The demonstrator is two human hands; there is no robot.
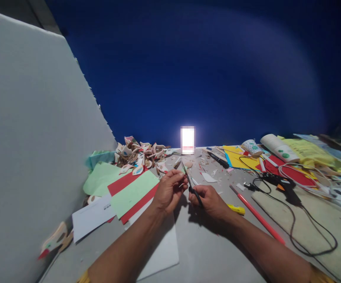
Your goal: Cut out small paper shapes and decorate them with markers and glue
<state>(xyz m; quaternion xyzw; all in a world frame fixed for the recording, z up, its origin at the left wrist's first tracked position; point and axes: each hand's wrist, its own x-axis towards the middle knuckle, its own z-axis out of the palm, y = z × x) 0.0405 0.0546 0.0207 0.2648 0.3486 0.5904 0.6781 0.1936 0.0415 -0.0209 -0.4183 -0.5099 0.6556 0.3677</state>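
Observation:
My right hand (210, 200) is closed around the black handles of a pair of scissors (189, 182), whose blades point up and away from me. My left hand (170, 190) is pinched on a small, pale scrap of paper held right at the blades; the scrap is too small to describe. Both hands hover just above the grey tabletop (205, 251), close together at its middle. Under my left forearm lies a white sheet (161, 251).
Green and red paper sheets (131, 192) and a heap of cut-out shapes (137, 155) lie to the left. A large white board (31, 141) leans at far left. A red stick (255, 214), a glue gun (286, 188) with black cable, a yellow marker (236, 209) and coloured papers sit to the right.

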